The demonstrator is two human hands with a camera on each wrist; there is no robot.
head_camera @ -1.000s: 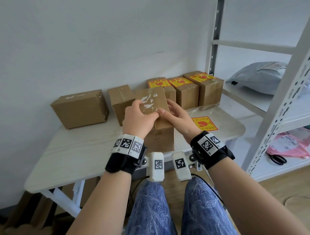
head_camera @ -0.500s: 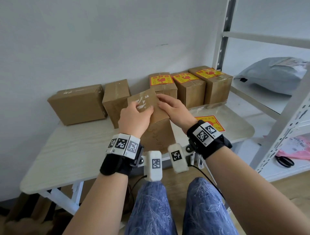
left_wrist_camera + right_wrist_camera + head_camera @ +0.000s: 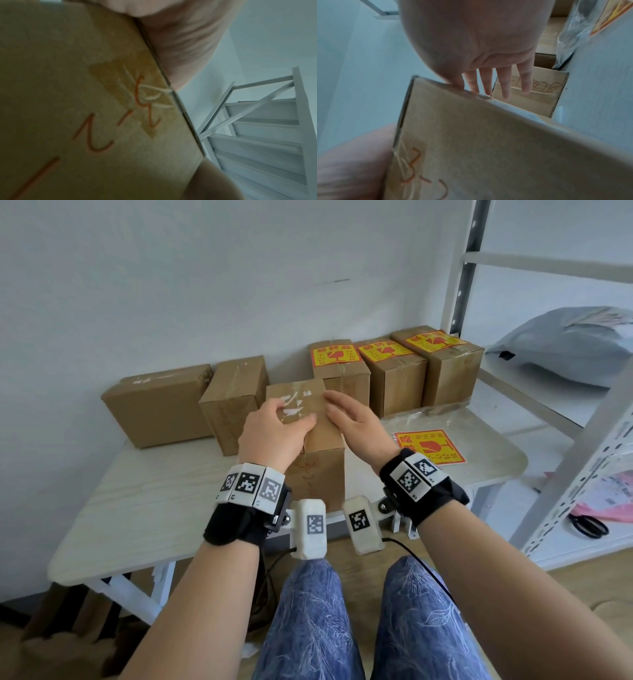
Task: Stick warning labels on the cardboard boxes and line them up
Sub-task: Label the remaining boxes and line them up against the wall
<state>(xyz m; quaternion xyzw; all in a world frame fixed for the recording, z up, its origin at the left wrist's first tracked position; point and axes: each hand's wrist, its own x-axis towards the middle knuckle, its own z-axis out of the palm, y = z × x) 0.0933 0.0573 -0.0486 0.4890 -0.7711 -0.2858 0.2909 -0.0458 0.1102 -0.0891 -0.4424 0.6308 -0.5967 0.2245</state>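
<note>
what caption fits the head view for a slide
Both hands, left hand and right hand, on an unlabelled cardboard box, three labelled boxes behind, a spare warning label on the table.

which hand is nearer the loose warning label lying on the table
Right. The right hand sits on the front box just beside the loose label; the left hand holds the box's far side.

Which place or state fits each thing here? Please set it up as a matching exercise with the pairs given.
Things:
1. box in hand
2. loose warning label
3. scissors
4. grey mailer bag

Places or states:
A. flat on the table, right of the hands
B. upper shelf on the right
C. near the table's front edge, top unlabelled, both hands on it
D. lower shelf on the right

Pairs: 1-C, 2-A, 3-D, 4-B
</note>
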